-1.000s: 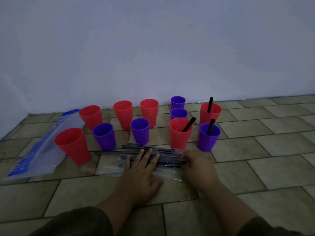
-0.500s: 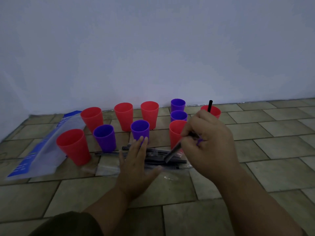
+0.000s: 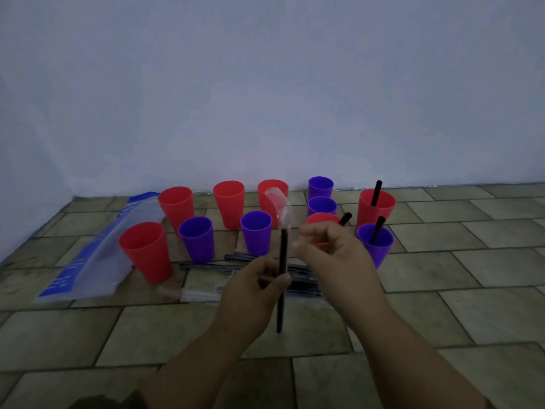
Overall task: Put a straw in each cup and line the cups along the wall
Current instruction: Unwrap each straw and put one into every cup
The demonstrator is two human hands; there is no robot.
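black straw (image 3: 284, 252) upright in l grip (image 3: 254, 290), wrapper (image 3: 278, 206) atop

Setting: plain indoor room, probably domestic; nothing marks it more closely. Tiled floor (image 3: 442, 261), dull olive-beige tiles in an offset brick pattern. Bare pale painted wall (image 3: 265, 84) meets its far edge and turns a corner at far left. Light dim. Plastic cups (image 3: 146, 252) and a blue-and-white plastic bag (image 3: 88, 261) sit directly on the tiles.

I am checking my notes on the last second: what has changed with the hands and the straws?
The left hand rose off the straw pile and now grips one black straw upright, its clear wrapper at the top. The right hand lifted too, beside it. Cups and their three straws stayed.
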